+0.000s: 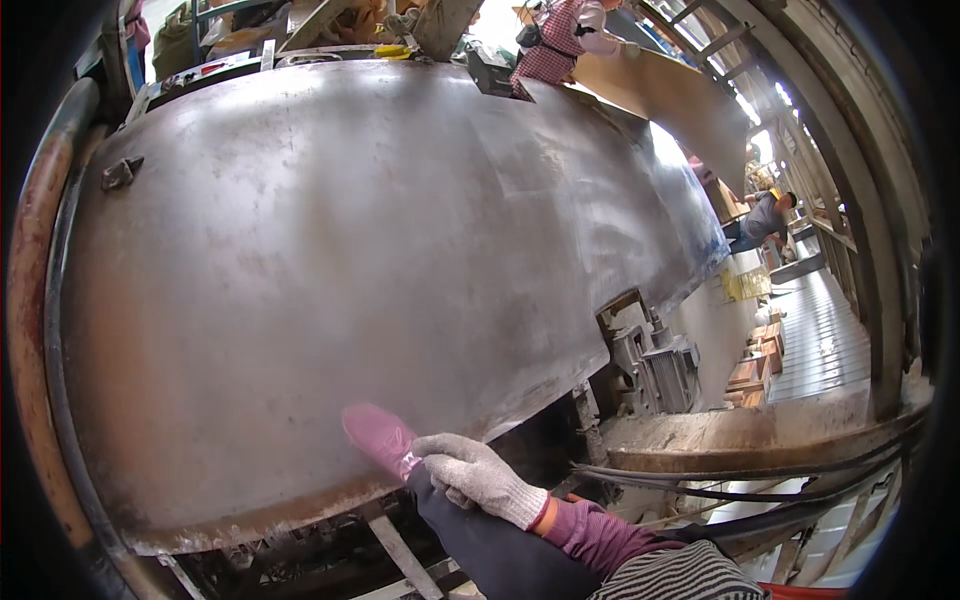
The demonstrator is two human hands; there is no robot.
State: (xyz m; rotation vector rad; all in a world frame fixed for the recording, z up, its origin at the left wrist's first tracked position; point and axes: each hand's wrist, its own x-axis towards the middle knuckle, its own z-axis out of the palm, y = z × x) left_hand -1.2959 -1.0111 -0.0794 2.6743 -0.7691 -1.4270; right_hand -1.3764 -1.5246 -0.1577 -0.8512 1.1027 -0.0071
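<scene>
My right hand (478,482), in a light grey knitted glove, is at my raised ankle, its fingers curled and closed. The fingertips rest where the dark trouser leg (490,550) meets a pink shoe (378,437) with pale laces. What the fingers hold, if anything, is hidden under the glove. The shoe is slightly blurred and sits over the near edge of a large, smooth grey metal sheet (330,240). My purple sleeve comes in from the lower right, beside black-and-white striped cloth (680,575). My left hand is out of view.
A small dark scrap (121,173) lies at the sheet's far left. Beyond its right edge stands a ribbed grey motor (668,365). Black cables (740,490) run at lower right. A person in a checked garment (550,50) stands at the far side, another person (765,220) farther right.
</scene>
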